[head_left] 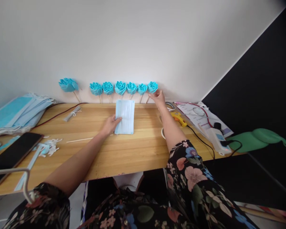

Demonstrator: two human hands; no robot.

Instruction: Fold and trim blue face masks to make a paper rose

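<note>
My left hand grips the left edge of a pale blue pleated face mask, thumb on top, near the middle of the table. At the wall my right hand has its fingers closed just under the bloom of the rightmost blue flower, around its stick stem. Several more blue flowers on stick stems lean against the wall in a row to the left. One larger blue flower leans apart from them at the far left.
Left lie stacked face masks, a phone, scraps, a clear stick bundle and a thin stick. Right are a yellow glue gun, tape, printed paper, a power strip and a green pouch.
</note>
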